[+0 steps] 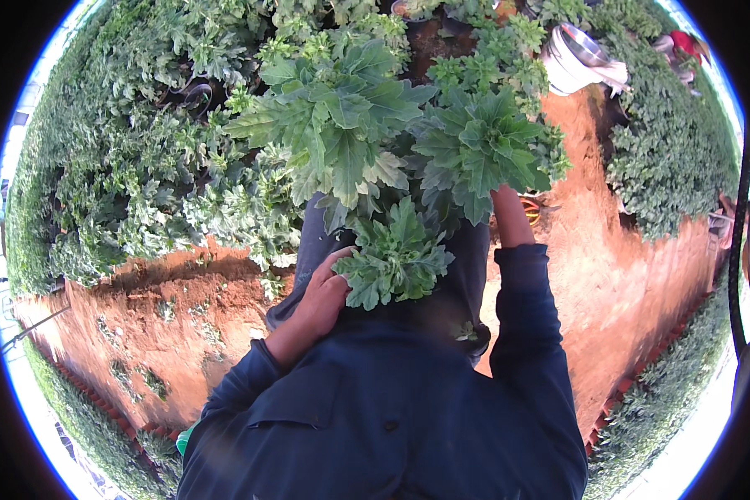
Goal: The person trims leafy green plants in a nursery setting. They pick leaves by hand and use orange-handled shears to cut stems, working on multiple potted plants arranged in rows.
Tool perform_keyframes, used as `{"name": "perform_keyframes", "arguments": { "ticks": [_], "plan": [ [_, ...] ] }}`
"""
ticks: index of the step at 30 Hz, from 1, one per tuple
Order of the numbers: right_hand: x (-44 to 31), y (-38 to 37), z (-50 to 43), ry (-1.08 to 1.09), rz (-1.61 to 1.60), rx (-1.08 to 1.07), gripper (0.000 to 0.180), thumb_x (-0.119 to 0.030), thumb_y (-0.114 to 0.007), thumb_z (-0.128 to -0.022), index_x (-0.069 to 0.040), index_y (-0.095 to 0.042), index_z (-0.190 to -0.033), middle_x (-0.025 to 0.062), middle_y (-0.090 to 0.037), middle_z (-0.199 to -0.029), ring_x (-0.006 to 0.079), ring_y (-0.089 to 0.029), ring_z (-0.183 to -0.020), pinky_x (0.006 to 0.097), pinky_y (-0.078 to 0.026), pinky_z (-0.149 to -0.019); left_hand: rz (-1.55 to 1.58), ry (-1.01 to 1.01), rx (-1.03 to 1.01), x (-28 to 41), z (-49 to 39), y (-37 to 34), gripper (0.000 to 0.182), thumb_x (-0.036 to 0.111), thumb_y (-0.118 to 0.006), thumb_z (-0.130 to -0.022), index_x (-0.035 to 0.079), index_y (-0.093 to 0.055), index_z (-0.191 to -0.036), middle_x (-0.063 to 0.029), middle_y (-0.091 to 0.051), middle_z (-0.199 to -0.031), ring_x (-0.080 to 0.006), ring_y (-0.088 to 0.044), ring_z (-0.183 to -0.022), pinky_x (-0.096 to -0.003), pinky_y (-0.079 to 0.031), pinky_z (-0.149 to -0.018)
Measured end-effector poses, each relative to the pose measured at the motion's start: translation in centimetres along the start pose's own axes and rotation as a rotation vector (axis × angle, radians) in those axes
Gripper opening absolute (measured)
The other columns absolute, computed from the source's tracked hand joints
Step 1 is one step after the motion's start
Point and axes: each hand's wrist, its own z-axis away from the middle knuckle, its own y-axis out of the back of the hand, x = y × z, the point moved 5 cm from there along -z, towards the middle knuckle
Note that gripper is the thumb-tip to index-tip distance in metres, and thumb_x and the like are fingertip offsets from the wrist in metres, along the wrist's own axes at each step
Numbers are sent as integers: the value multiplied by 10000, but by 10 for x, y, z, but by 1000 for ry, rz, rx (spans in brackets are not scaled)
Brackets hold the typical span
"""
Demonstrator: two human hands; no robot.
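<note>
A leafy plant with broad lobed leaves, like a chrysanthemum, stands between my knees. It carries a large shoot [344,119] at the upper left, another shoot [478,140] at the right and a smaller shoot [397,256] nearest my body. My left hand [325,290] is at the left edge of the small shoot, its fingertips passing behind the leaves. What they hold there is hidden. My right hand [503,194] reaches under the right-hand shoot; only the wrist side shows, and the leaves cover its fingers. The plant's base is out of sight below the foliage.
Dense rows of similar plants [137,156] fill the left and far side. A white bucket [565,65] with a metal bowl [584,45] stands at the upper right. An orange ring-like object [530,211] lies near my right wrist. Another person [684,50] is far right, beyond bare reddish soil [631,275].
</note>
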Motion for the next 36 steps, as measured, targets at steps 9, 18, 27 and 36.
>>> {"name": "perform_keyframes", "arguments": {
  "ticks": [9,18,27,36],
  "plan": [
    [2,-19,-70,-4,50,-136,353,-70,-668,-899,-20,-577,-1235,118,-671,-1143,180,-664,-894,308,-538,-752,551,219,31,8,-22,-22,544,101,-536,-1016,10,-324,-1509,-129,-607,-1233,-180,-643,-1055,-310,-543,-912],
    [-4,9,-42,-97,-252,24,438,-43,-659,-891,-24,-522,-1307,132,-663,-1172,179,-666,-948,309,-538,-780,506,63,79,12,-45,2,538,264,-489,-1042,24,-365,-1507,-128,-544,-1396,-212,-561,-1247,-375,-465,-1054],
    [-52,17,40,-240,-1430,54,527,-16,-650,-884,-29,-468,-1378,147,-655,-1201,178,-667,-1002,310,-538,-808,953,142,142,-4,-132,51,403,310,-503,-1041,41,-558,-1336,-117,-640,-1234,-243,-643,-1089,-426,-549,-939],
    [-78,-9,61,-227,-1134,45,577,-112,-679,-911,-4,-424,-1418,108,-618,-1237,182,-633,-1058,318,-518,-917,1157,291,82,-35,-179,50,367,257,-513,-1049,-1,-586,-1299,-157,-675,-1204,-264,-688,-1038,-424,-591,-892]
  ]
}}
